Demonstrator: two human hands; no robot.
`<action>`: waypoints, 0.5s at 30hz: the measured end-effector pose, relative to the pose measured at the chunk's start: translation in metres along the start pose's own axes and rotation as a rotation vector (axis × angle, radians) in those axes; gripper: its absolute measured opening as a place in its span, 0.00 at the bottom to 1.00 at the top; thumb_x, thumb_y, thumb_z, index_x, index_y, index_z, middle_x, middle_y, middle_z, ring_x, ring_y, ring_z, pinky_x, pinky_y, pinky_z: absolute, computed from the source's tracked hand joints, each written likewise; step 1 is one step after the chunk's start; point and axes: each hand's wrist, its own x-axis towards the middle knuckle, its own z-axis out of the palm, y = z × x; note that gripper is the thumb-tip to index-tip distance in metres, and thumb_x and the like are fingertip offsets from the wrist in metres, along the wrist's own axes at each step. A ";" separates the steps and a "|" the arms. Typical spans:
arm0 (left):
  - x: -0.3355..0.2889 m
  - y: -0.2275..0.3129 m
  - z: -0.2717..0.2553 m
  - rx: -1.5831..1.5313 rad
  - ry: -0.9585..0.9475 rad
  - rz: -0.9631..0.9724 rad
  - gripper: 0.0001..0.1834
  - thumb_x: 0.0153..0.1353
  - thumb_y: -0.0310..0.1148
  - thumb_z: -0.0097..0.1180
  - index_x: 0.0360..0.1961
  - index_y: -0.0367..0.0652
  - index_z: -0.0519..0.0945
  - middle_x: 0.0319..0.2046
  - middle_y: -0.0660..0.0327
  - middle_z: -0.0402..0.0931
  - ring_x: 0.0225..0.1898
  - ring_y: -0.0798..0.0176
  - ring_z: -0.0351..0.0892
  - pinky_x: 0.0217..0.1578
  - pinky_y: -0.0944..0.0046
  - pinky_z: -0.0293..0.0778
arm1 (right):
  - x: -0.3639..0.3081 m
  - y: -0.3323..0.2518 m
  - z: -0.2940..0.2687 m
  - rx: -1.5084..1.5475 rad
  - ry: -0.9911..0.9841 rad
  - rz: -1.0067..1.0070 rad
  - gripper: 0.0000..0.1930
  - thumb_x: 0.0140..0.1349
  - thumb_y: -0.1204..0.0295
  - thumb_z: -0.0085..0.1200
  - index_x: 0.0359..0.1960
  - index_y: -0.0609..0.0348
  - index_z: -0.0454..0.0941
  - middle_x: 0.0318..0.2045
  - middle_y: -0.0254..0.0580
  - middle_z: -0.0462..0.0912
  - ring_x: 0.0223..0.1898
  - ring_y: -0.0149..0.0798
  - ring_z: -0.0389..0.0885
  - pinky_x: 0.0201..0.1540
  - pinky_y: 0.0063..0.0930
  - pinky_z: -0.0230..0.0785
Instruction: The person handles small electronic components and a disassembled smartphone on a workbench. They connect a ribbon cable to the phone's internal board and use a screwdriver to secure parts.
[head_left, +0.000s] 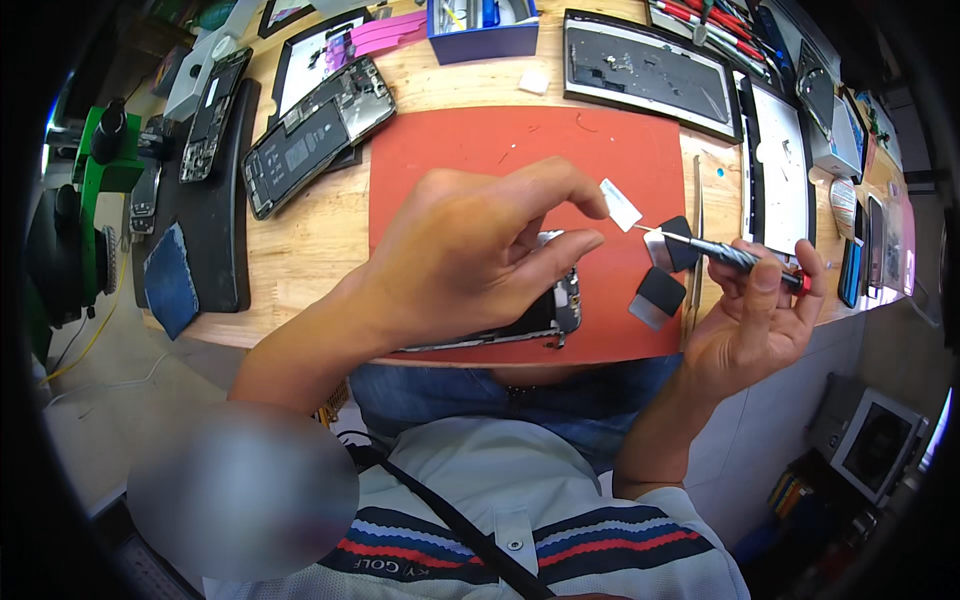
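My right hand [755, 325] holds a slim screwdriver [733, 255] with a dark, silvery grip and a red end. The screwdriver's tip points left and meets the lower corner of a small white rectangular piece [621, 206]. Over the orange-red mat [530, 140], my left hand [470, 250] is raised with thumb and index finger apart and nothing visible between them. Its index fingertip is close beside the white piece. Beneath this hand lies an opened phone [568, 303], mostly hidden by the palm and wrist. Two small black-and-grey pieces [659, 292] rest on the mat's right side.
Another opened phone [318, 140] lies beyond the mat on the left, near a dark blue cloth [171, 280]. A blue box [484, 42] and a black tray [640, 75] with small parts stand at the back. Thin metal tools [697, 200] line the mat's right edge.
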 end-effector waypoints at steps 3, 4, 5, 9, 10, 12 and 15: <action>-0.001 -0.002 0.000 -0.015 0.013 0.006 0.13 0.54 0.25 0.69 0.41 0.45 0.83 0.11 0.70 0.53 0.13 0.75 0.52 0.17 0.69 0.51 | -0.002 0.006 0.005 0.002 -0.033 0.007 0.23 0.64 0.80 0.59 0.57 0.71 0.64 0.35 0.61 0.84 0.35 0.43 0.87 0.35 0.28 0.86; 0.000 -0.001 -0.003 0.015 -0.016 -0.010 0.12 0.55 0.28 0.67 0.40 0.44 0.81 0.12 0.63 0.62 0.15 0.63 0.64 0.18 0.63 0.59 | -0.002 0.006 0.007 -0.009 -0.033 0.002 0.23 0.64 0.79 0.59 0.57 0.71 0.65 0.35 0.62 0.84 0.35 0.42 0.87 0.35 0.29 0.86; 0.000 -0.001 -0.005 0.045 -0.044 -0.025 0.11 0.56 0.30 0.65 0.40 0.44 0.79 0.12 0.56 0.71 0.16 0.51 0.76 0.19 0.56 0.68 | -0.001 0.006 0.007 -0.019 -0.033 -0.004 0.23 0.64 0.79 0.60 0.57 0.71 0.65 0.35 0.62 0.84 0.35 0.42 0.87 0.36 0.29 0.86; -0.001 -0.004 -0.002 0.080 -0.031 -0.016 0.10 0.55 0.31 0.63 0.38 0.43 0.79 0.14 0.52 0.74 0.21 0.46 0.79 0.24 0.51 0.72 | 0.000 0.006 0.007 -0.003 -0.097 0.006 0.24 0.64 0.79 0.60 0.58 0.70 0.64 0.38 0.65 0.84 0.37 0.43 0.88 0.37 0.29 0.86; -0.001 -0.004 -0.001 0.069 -0.032 -0.016 0.10 0.55 0.31 0.63 0.38 0.43 0.79 0.15 0.52 0.74 0.22 0.46 0.79 0.24 0.51 0.72 | 0.000 0.006 0.007 -0.003 -0.107 0.001 0.24 0.64 0.79 0.60 0.58 0.70 0.64 0.38 0.65 0.84 0.38 0.44 0.88 0.37 0.29 0.87; -0.001 -0.007 0.002 0.053 -0.037 -0.020 0.09 0.56 0.31 0.62 0.38 0.43 0.80 0.15 0.52 0.75 0.22 0.45 0.79 0.25 0.50 0.73 | 0.000 0.006 0.006 0.005 -0.126 -0.005 0.24 0.64 0.80 0.59 0.59 0.70 0.64 0.39 0.65 0.84 0.39 0.44 0.88 0.38 0.29 0.87; -0.003 -0.014 0.009 0.050 0.069 0.088 0.09 0.57 0.29 0.67 0.38 0.46 0.80 0.10 0.67 0.55 0.10 0.71 0.56 0.15 0.64 0.52 | -0.001 0.006 0.006 -0.008 -0.128 -0.002 0.24 0.64 0.80 0.58 0.59 0.70 0.63 0.39 0.65 0.84 0.39 0.44 0.88 0.38 0.29 0.87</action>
